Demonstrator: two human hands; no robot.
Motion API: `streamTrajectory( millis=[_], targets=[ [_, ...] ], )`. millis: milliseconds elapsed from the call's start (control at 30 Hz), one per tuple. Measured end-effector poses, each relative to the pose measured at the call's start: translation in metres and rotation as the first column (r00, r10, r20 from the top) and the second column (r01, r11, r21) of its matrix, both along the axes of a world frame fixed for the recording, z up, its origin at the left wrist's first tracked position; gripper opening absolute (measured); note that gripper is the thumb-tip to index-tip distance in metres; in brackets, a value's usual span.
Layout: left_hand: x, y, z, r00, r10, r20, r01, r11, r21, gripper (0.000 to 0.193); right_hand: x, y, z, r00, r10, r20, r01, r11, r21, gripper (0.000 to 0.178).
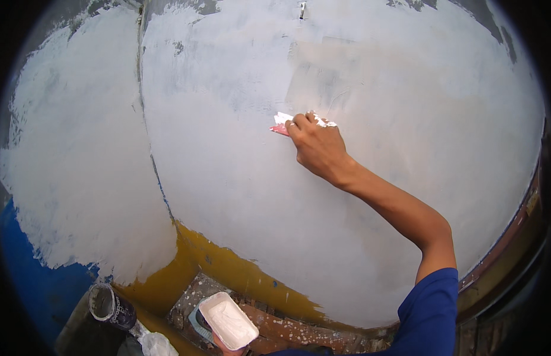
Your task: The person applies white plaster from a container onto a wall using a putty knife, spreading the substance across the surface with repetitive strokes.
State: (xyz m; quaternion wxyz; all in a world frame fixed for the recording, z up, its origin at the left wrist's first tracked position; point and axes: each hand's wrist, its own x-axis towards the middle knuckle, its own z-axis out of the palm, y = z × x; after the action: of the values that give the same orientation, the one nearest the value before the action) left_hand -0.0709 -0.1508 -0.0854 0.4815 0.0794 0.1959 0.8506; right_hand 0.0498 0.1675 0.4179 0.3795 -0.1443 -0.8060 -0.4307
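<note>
From where I stand, the right hand (318,142) is curled closed around a pinkish-red putty spreader (279,129) at the white-coated wall (228,172); the tool appears light and fairly stiff, likely slippery where paste smears it, and best pinched along its cleaner edge. Only a sliver of the left hand (223,347) shows against the rectangular tub (215,298), its closure not determinable; the tub, holding pale paste, probably weighs more and wants support from beneath.

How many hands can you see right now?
2: the right hand at the wall, gripping a red scraper, and the left hand at the picture's bottom edge, holding the white tray, mostly hidden.
</note>
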Motion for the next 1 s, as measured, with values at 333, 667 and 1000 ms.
streamTrajectory(
  millis=[333, 667, 1000],
  targets=[
    [0.013, 0.010, -0.002, 0.909, 0.052, -0.415, -0.125, 0.980, -0.152, 0.074, 0.023, 0.035, 0.003, 0.958, -0.216, -0.189, 0.265, 0.919, 0.292, 0.010],
    [-0.004, 0.008, -0.020, 0.987, -0.044, 0.157, 0.040, 0.999, 0.023, 0.066, 0.017, 0.047, 0.086, 0.944, -0.209, -0.255, 0.294, 0.883, 0.365, 0.012],
    [-0.001, -0.010, 0.004, 0.872, 0.076, -0.484, -0.173, 0.972, -0.158, 0.066, -0.003, -0.017, 0.051, 0.971, -0.238, -0.030, 0.239, 0.971, 0.009, 0.020]
  ],
)
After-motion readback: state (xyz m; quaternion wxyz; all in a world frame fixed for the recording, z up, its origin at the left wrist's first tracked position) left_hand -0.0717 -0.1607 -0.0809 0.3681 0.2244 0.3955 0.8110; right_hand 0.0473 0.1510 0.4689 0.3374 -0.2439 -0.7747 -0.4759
